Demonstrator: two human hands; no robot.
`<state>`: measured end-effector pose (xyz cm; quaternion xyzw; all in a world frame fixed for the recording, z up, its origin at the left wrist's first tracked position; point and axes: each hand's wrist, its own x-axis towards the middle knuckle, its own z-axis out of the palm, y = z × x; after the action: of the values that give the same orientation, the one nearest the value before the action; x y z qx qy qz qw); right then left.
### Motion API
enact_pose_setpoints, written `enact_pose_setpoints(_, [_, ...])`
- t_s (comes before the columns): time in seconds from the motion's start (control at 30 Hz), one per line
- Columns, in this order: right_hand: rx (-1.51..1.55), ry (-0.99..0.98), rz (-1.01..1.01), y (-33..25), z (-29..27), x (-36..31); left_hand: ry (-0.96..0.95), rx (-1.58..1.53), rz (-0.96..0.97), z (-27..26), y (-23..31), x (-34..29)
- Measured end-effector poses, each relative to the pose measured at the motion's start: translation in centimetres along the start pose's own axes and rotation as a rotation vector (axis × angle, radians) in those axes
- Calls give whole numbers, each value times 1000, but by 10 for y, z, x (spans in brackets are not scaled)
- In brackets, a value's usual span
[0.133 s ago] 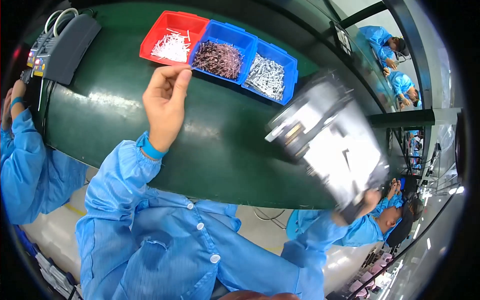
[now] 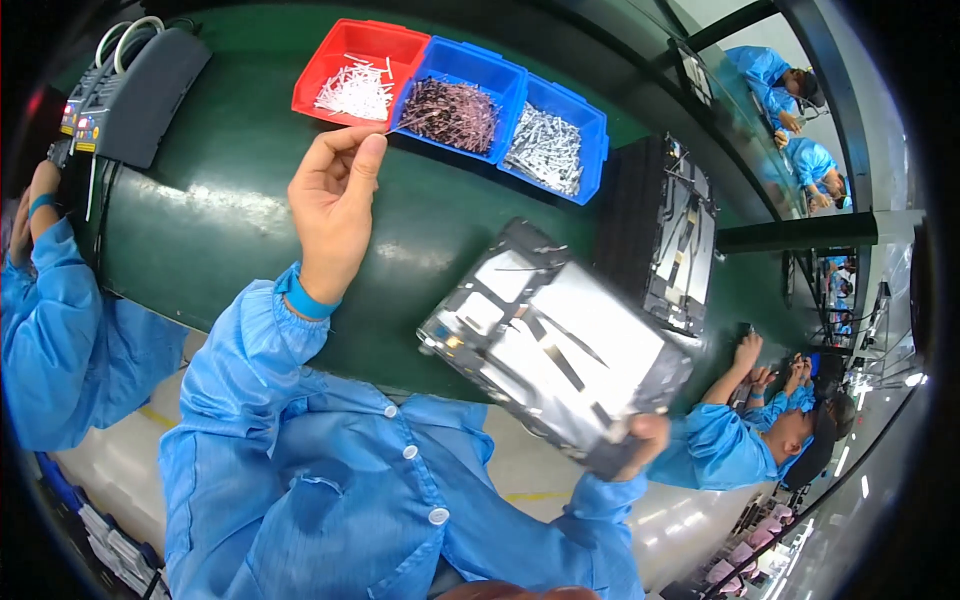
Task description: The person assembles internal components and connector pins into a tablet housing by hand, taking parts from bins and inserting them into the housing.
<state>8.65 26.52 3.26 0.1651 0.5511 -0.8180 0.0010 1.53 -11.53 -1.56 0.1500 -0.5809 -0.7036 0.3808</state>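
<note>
My left hand (image 2: 335, 215) is closed in a pinch just in front of the bins. A thin strip (image 2: 397, 129) sticks out from its thumb and fingertip; its kind is too small to tell. My right hand (image 2: 645, 445) grips one end of an opened tablet (image 2: 590, 340), tilted above the green table. Its black frame, silver-white battery area and dark flat cables show. Near the left fingertips stand a red bin (image 2: 308, 92) of white strips (image 2: 357, 90), a blue bin (image 2: 470, 58) of brownish thin pieces (image 2: 448, 115) and a blue bin (image 2: 597, 150) of silvery-grey pieces (image 2: 545, 150).
A stack of similar opened tablets (image 2: 685, 245) stands at the right, beside a black block (image 2: 630, 200). A grey device (image 2: 160, 85) with white cables is at the far left. Co-workers in blue sit at the left (image 2: 45, 330) and right (image 2: 720, 445) along the green table (image 2: 240, 270).
My right hand has brought the tablet leftward over the table, away from the stack, which now shows. My left hand keeps its pinch and barely shifts.
</note>
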Motion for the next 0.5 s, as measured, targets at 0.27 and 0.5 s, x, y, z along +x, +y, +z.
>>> enact_pose_setpoints(0.27, [43, -563, 807, 99, 21, -58, -143, 43, -190, -25, 11, -32])
enact_pose_setpoints(0.5, [-577, -1363, 9, 23, 74, 0, -400, 278, -265, -46, 23, -78])
